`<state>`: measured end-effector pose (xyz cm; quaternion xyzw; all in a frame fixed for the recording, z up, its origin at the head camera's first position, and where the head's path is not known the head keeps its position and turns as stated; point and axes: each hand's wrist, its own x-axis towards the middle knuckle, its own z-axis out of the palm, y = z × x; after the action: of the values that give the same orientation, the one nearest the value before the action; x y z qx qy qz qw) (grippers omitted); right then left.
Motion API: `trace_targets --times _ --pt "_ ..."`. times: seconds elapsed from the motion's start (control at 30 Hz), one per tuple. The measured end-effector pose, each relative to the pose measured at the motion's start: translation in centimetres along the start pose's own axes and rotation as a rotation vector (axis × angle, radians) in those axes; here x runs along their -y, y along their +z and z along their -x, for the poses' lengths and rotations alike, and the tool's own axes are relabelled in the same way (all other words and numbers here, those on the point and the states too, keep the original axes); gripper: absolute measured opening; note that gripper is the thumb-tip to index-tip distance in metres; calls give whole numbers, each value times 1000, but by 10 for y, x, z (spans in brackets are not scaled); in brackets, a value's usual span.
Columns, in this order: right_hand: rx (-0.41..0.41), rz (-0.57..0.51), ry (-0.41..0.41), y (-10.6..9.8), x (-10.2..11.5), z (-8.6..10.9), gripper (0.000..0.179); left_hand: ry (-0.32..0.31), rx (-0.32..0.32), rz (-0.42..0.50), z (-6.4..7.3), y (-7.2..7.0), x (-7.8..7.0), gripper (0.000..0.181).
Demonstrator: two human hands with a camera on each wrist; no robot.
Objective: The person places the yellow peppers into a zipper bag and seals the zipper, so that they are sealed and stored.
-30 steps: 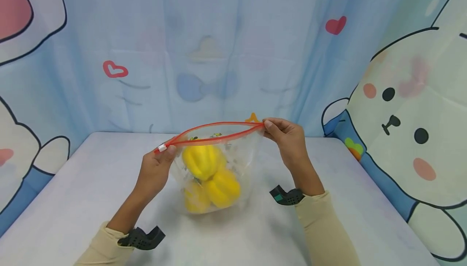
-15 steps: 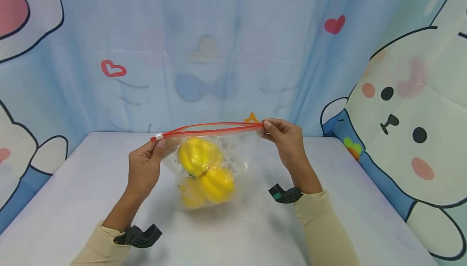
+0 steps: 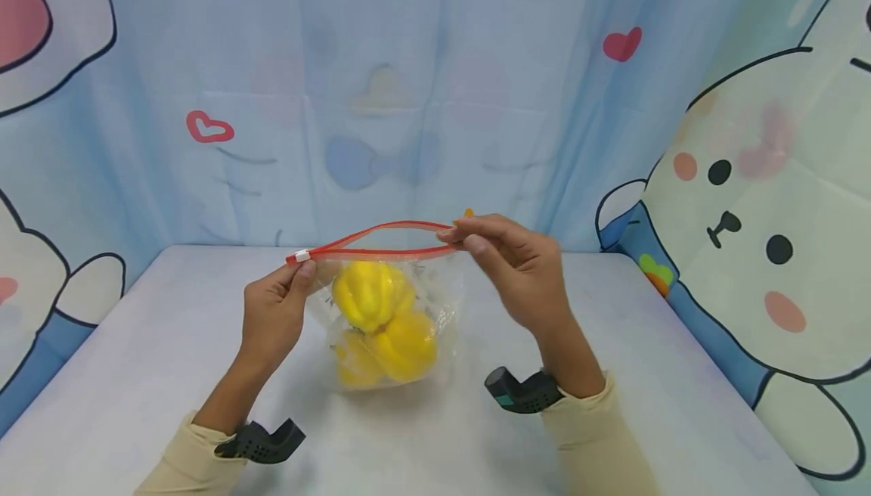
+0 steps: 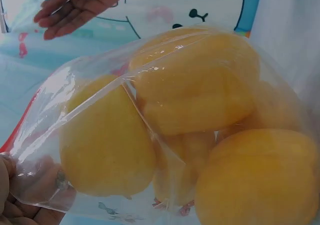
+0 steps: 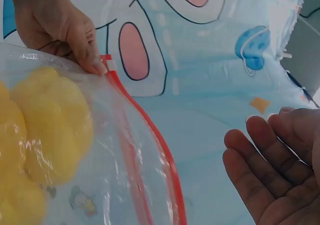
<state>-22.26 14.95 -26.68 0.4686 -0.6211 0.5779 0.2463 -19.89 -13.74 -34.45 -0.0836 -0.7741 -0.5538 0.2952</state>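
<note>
A clear zip bag (image 3: 445,311) with a red seal strip hangs in front of me, its mouth gaping. Inside are several yellow lobed things (image 3: 404,345) that look like bell peppers. My left hand (image 3: 275,318) pinches the bag's left top corner, beside the white slider (image 3: 302,255). At the right end of the seal is my right hand (image 3: 520,269), fingers stretched out. The right wrist view has that right hand (image 5: 280,170) with relaxed fingers, apart from the red strip (image 5: 160,135). Plastic partly covers the left fingers (image 4: 42,185) in the left wrist view.
A white table (image 3: 177,345) lies beneath the bag. Behind it hangs a light blue curtain (image 3: 422,42) printed with cartoon animals and hearts. Each wrist wears a black camera mount, such as the right wrist camera (image 3: 520,390).
My right hand has let go of the bag's right top corner and moved left, its fingers straightening. The left hand moved left, then stayed. The bag's mouth narrowed, then widened again.
</note>
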Motion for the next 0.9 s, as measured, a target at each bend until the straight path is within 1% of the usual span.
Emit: trace_targets --times 0.07,0.2,0.37,0.47,0.6,0.73,0.83,0.9 --pt "69 1 -31 16 0 -7 32 6 1 -8 1 0 -1 33" --pt "170 -14 -47 45 0 -22 22 39 3 4 4 0 0 30" --pt "297 69 -93 76 2 -35 22 95 6 56 2 0 0 23" --pt "370 101 -96 90 0 -42 24 113 12 63 1 -1 -1 21" --pt "429 150 -58 103 -7 -49 26 105 18 51 0 -1 -2 21" --pt "477 214 21 111 -14 -54 29 79 17 40 0 0 -2 22" --pt "516 254 80 114 -17 -56 30 91 10 39 0 1 -3 20" --pt "533 273 92 116 -17 -56 29 109 9 43 0 1 -3 20"
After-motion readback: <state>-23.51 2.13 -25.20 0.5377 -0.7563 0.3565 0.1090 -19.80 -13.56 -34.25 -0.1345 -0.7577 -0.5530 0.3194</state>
